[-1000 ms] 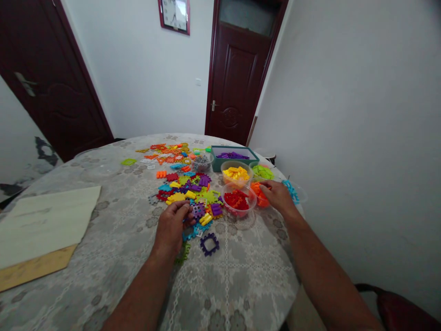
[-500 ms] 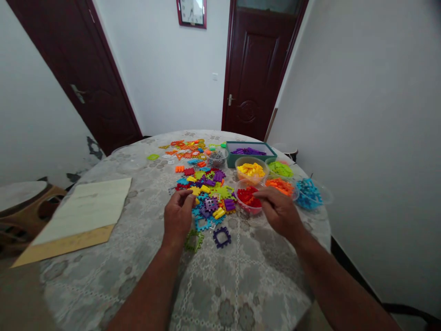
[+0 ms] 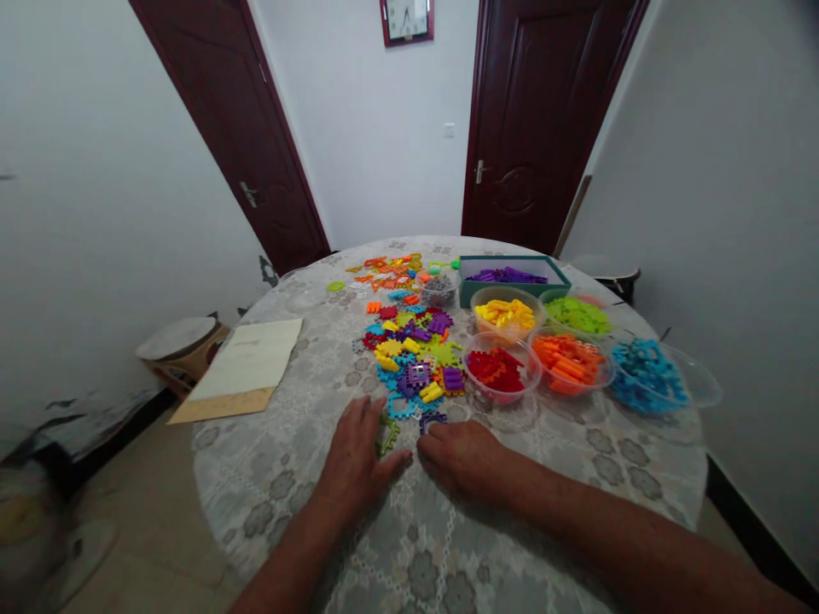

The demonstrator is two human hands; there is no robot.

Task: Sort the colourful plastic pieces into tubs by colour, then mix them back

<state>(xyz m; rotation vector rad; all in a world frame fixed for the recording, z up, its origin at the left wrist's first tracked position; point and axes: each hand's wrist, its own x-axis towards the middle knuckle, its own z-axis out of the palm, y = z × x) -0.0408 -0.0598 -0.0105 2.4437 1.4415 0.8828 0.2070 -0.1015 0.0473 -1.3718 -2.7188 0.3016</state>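
My left hand (image 3: pixel 358 448) is open over the near side of the table, thumb and fingers spread around a green square toy building piece (image 3: pixel 387 435) with notched edges. Beside it, my right hand (image 3: pixel 464 456) is closed, its curled fingertips at the near edge of a purple square building piece (image 3: pixel 433 419); the hand hides that piece's lower part. Just beyond both hands lies a heap of mixed toothed pieces, among them a light purple square (image 3: pixel 419 374), a yellow piece (image 3: pixel 432 392) and a purple piece (image 3: pixel 454 379).
Clear bowls hold red (image 3: pixel 496 371), orange (image 3: pixel 569 365), yellow (image 3: pixel 505 315), green (image 3: pixel 579 315) and blue pieces (image 3: pixel 649 375). Behind them stands a teal box (image 3: pixel 470 294) of purple pieces. Grey bits fill a small bowl (image 3: pixel 438 288). A folder (image 3: pixel 243 362) lies at left.
My right hand has left the red bowl and come left and nearer to the purple square. My left hand has drawn back from the heap to the green square and spread. The view has swung left.
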